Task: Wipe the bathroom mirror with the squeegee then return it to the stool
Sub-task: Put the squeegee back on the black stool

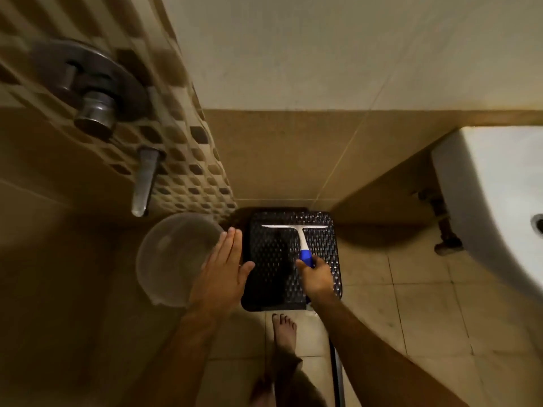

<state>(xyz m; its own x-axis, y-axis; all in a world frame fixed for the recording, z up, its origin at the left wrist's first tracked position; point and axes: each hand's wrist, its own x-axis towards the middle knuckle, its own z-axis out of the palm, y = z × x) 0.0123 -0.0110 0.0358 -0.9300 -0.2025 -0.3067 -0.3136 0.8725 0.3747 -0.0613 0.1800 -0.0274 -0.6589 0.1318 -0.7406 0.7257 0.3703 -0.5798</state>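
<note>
— While the squeegee (298, 234) lies on the dark woven stool (270, 259), who has it?
— The right hand (316, 274) grips its blue handle; the blade points to 12 o'clock.
— And the left hand (224, 273)?
— Spread flat, empty, over the stool's 9 o'clock edge, above a clear bucket (172, 257).
— Anything close by?
— A wall spout (144, 183) at 10 o'clock, a white basin (499, 201) at 3, a bare foot (283, 330) at 6.

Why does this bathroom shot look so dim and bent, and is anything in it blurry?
Head view: warm, dim light, brightest on the sink at right; the wide lens bows the tiled wall; the tap at left is smeared and soft; the squeegee, held by the right hand over the dark stool, stays fairly sharp; the left hand is open.
</note>
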